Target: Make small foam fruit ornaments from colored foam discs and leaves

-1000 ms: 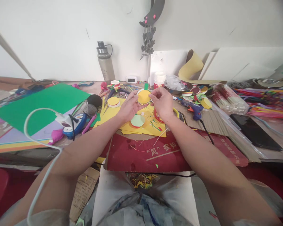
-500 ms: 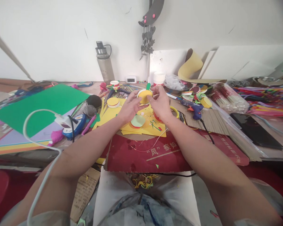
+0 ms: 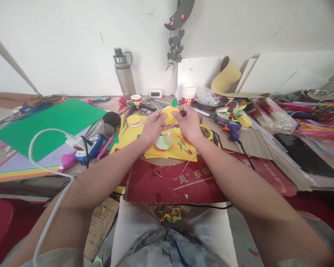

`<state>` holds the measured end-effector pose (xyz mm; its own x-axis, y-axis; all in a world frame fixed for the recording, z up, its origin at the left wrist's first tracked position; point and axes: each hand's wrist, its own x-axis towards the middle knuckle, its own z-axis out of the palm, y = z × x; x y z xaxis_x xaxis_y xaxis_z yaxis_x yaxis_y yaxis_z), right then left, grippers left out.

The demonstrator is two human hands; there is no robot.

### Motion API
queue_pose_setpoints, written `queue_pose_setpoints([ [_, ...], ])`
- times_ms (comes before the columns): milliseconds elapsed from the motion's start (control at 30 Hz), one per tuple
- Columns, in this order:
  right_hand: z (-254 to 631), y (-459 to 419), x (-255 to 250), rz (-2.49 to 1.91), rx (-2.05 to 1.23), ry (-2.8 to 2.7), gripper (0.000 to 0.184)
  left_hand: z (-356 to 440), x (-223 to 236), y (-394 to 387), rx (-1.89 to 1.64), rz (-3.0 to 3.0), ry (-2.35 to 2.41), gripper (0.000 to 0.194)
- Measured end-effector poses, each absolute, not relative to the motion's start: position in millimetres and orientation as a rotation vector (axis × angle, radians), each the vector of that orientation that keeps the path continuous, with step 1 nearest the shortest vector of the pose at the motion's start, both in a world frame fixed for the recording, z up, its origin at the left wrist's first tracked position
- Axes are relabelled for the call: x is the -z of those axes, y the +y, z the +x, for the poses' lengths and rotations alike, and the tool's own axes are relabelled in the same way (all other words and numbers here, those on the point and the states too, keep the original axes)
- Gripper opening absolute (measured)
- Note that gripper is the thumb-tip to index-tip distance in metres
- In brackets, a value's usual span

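Observation:
Between my two hands is a round paper-cup piece [image 3: 170, 115] with a yellow paper disc on its face, a white rim and a green paper tab [image 3: 174, 102] standing up at its top. My left hand [image 3: 153, 126] grips its left side, thumb on the yellow face. On the right side my right hand [image 3: 189, 121] pinches it, also with the thumb in front. Below them, a similar piece with a pale green disc [image 3: 163, 142] lies on yellow paper [image 3: 178, 154]. Another with a yellow disc [image 3: 134, 120] rests left of my left hand.
A hot glue gun [image 3: 233, 131] lies to the right, near several finished-looking cup pieces [image 3: 233, 107]. Farther right is a black phone [image 3: 304, 155]. Stacked paper cups [image 3: 188, 93] and a grey bottle [image 3: 124, 76] stand at the back. Green paper [image 3: 50, 124] and a blue tape dispenser [image 3: 88, 148] are left.
My right hand has shifted from pinching the right edge to holding the cup piece with its thumb over the yellow face. My left thumb has also come onto the face.

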<state>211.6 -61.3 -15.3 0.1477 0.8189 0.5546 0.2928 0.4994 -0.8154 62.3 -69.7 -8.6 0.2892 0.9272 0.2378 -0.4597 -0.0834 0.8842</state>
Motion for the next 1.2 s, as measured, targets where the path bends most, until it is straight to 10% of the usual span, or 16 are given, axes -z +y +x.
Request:
queue_pose_setpoints([
  [1200, 221, -53, 12, -0.881, -0.84, -1.294, 0.042, 57, 9, -67, -1.137, 1.109, 0.544, 0.037],
])
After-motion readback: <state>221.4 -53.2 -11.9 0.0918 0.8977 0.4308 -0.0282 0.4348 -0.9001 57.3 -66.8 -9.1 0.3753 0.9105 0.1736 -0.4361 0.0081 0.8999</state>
